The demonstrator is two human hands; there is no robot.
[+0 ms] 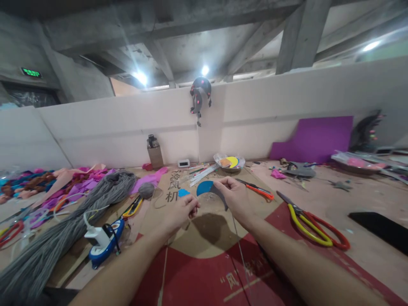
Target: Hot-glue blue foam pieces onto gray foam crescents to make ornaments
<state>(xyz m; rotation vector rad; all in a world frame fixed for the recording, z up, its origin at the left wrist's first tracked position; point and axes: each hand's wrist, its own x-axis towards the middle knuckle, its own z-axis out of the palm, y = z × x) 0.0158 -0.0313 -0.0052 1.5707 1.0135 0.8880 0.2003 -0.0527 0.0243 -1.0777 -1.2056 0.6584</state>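
Head: right fingers (224,182) pinched on crescent (205,187), left fingers (193,204) curled, hold unclear; yellow disc (234,162) in bowl (233,170).

Left hand (189,206): we curl it beside a small blue piece (184,193).
Right hand (234,193): we pinch a blue-and-grey crescent (205,188).
Scissors (298,210): right, near a black phone (381,229).
Grey yarn (79,225): on our left, beside a power strip (117,230).
White partition (127,123): far, hung with a dark ornament (197,100).

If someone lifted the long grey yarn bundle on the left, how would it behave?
The grey yarn bundle would probably flop and sag, being many loose, soft-looking strands. It seems unlikely to roll, lying long and spread out. Strands might snag on the white plug beside it.
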